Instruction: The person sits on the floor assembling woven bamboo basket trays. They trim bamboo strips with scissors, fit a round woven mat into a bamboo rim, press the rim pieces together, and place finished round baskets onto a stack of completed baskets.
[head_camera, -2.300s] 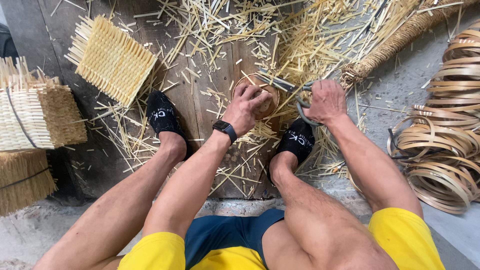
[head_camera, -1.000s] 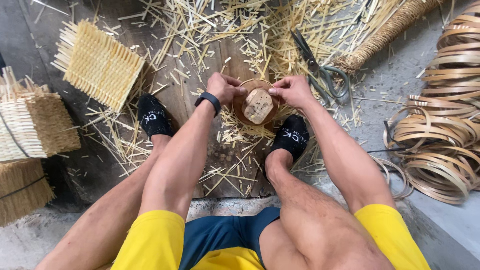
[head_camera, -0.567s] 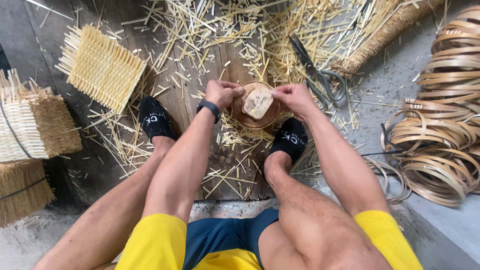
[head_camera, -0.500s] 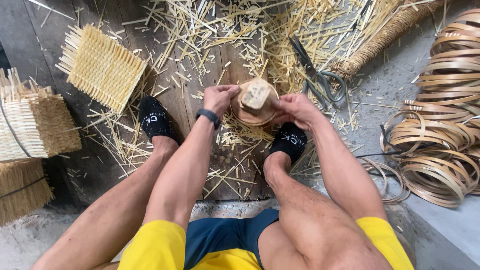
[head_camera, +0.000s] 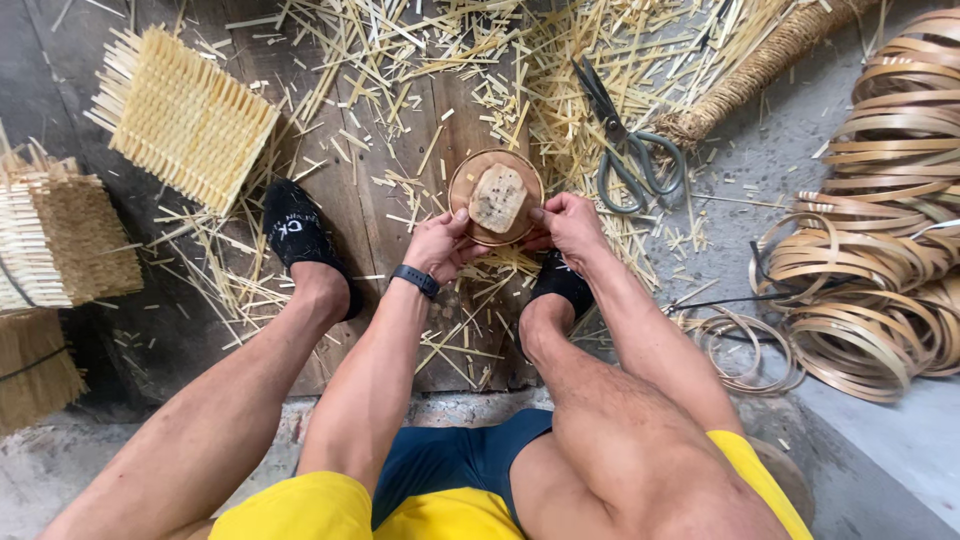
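Note:
A small round brown bowl-like piece with a pale worn patch in its middle is held upright between both hands, above a wooden board littered with straw cuttings. My left hand, with a dark band on the wrist, grips its lower left rim. My right hand pinches its lower right rim. Both feet in black slippers rest on the board beside the hands.
Large scissors lie just right of the bowl. A flat woven mat lies at upper left, woven baskets at far left. Coiled bamboo strips pile at right. A braided rope-like bundle runs at top right.
Earlier my right hand was at the scissors; they now lie on the floor. Both hands took up the round piece and have turned it slightly, tilting it toward me.

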